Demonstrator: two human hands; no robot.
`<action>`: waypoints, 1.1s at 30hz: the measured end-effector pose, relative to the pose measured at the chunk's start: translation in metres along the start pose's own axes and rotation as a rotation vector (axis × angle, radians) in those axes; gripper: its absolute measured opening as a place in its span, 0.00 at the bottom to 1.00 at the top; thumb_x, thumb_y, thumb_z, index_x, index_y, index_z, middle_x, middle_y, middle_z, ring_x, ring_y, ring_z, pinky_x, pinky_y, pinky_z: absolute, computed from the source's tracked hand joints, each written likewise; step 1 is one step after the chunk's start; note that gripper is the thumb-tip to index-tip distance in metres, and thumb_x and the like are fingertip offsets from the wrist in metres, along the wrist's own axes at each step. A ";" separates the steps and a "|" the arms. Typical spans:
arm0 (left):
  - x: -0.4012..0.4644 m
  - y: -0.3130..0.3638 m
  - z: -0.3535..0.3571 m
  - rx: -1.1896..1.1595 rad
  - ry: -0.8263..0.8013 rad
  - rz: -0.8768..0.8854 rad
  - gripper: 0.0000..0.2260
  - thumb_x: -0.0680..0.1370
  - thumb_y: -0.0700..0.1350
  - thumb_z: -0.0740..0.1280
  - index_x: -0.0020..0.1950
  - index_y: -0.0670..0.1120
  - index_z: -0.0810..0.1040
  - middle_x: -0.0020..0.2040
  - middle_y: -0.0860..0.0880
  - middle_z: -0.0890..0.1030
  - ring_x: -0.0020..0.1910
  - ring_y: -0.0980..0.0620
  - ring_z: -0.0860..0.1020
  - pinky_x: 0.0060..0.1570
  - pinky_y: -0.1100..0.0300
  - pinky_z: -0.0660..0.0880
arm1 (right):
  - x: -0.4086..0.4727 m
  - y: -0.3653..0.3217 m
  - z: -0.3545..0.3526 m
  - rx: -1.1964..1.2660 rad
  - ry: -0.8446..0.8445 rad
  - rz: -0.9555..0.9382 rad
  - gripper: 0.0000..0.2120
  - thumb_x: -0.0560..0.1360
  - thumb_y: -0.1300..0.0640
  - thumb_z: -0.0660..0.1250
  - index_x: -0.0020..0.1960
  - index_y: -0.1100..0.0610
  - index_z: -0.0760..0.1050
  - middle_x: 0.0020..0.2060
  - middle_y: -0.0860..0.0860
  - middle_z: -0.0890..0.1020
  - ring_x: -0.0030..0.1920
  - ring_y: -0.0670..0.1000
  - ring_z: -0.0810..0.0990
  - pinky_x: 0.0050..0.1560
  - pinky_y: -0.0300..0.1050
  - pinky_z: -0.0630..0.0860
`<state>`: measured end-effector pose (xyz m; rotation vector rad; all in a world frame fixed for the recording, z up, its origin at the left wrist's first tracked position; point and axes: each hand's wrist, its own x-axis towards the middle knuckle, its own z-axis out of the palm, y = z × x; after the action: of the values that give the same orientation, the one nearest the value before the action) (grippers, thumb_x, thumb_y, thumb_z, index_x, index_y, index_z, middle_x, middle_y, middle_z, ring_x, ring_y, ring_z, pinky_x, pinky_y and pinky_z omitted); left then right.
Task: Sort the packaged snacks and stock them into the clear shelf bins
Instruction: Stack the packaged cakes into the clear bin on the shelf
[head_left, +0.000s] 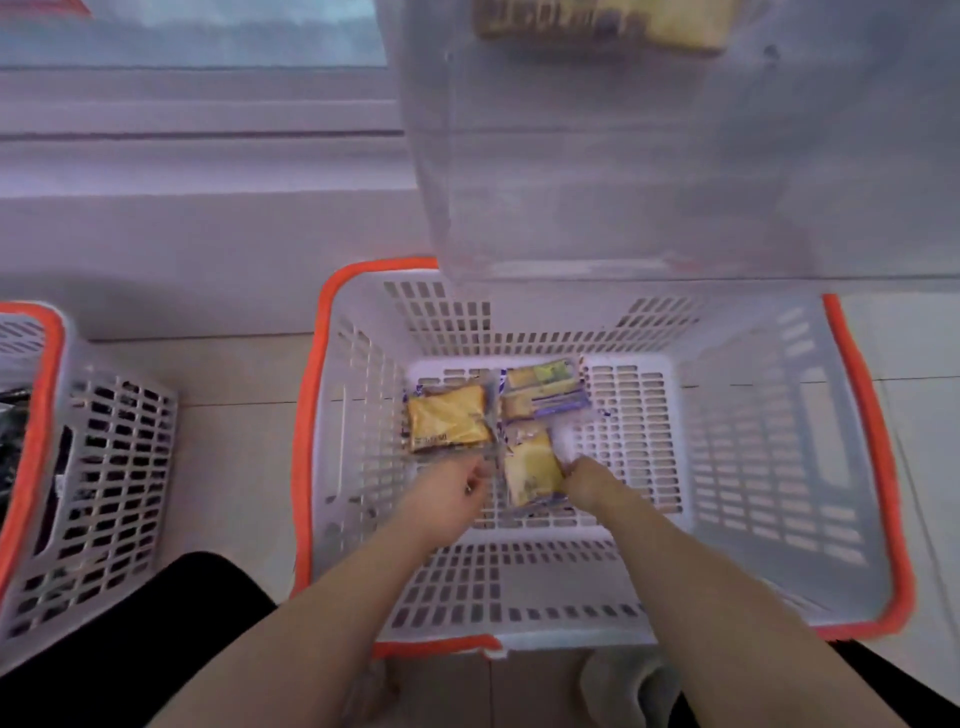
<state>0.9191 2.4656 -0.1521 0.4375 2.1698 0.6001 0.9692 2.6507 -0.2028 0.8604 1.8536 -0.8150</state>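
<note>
Inside the white slotted plastic basket with orange rim (332, 364), right hand (584, 480) grips a yellow clear-wrapped snack packet (532, 470); left hand (452, 493) beside it, fingers blurred, grip unclear. Two more yellow snack packets (449, 423) lie on the basket floor. Clear plastic shelf bin (675, 156) above holds another yellow packet (602, 23).

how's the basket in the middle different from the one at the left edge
The middle basket shows in full, open side up, with yellow snack packets on its floor and both hands reaching in. The left basket is cut off by the frame edge, and dark contents show through its slots; what they are cannot be told. Both are white slotted plastic with orange rims and stand on the tiled floor.
</note>
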 end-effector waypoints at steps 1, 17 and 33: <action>0.001 -0.004 0.003 -0.049 0.015 -0.041 0.10 0.79 0.45 0.60 0.58 0.44 0.76 0.51 0.46 0.81 0.48 0.49 0.79 0.46 0.59 0.75 | 0.006 0.001 0.005 -0.005 0.006 0.015 0.10 0.78 0.62 0.61 0.59 0.62 0.71 0.39 0.55 0.72 0.35 0.52 0.70 0.41 0.44 0.67; 0.006 -0.015 0.023 -0.388 0.037 -0.347 0.16 0.80 0.51 0.58 0.61 0.42 0.73 0.47 0.47 0.77 0.42 0.55 0.76 0.41 0.64 0.74 | -0.070 0.010 -0.009 0.482 -0.101 -0.228 0.14 0.77 0.64 0.62 0.34 0.56 0.65 0.28 0.51 0.68 0.28 0.47 0.66 0.30 0.39 0.64; -0.060 0.045 0.002 -1.056 0.063 -0.080 0.18 0.74 0.44 0.69 0.63 0.45 0.72 0.53 0.47 0.82 0.51 0.47 0.81 0.56 0.47 0.76 | -0.175 0.037 -0.011 0.656 0.145 -0.483 0.04 0.74 0.67 0.66 0.45 0.59 0.73 0.36 0.50 0.76 0.35 0.44 0.73 0.35 0.30 0.70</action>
<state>0.9615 2.4736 -0.0905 -0.2436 1.6073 1.5735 1.0550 2.6401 -0.0460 0.8815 1.9730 -1.7677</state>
